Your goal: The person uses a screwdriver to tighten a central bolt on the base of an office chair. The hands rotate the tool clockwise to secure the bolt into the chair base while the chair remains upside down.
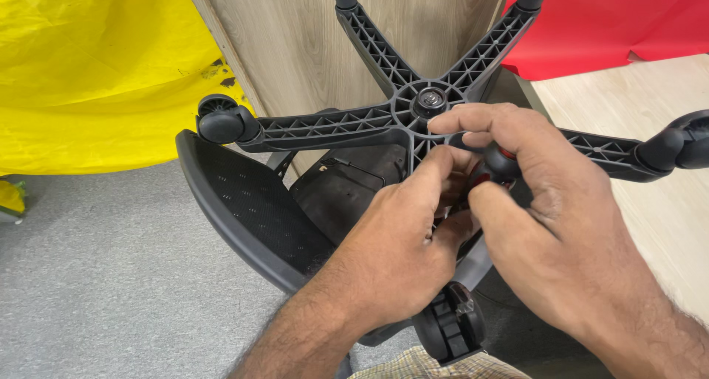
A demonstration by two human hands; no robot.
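- Left hand (395, 250) fingers curl together around a small red-and-black part (496, 165) below the hub.
- Right hand (539, 202) pinches the same part, forefinger stretched over the hub (430, 100).
- Upturned black five-star chair base (332, 124); caster (220, 121) at left arm's end.
- Mesh seat (251, 209) below, on grey carpet (111, 276).

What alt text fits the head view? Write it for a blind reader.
Both hands, left hand and right hand, work together at the hub of an upturned chair base, pinching a small part with red on it. The black five-arm base carries casters; the seat lies below, on grey carpet.
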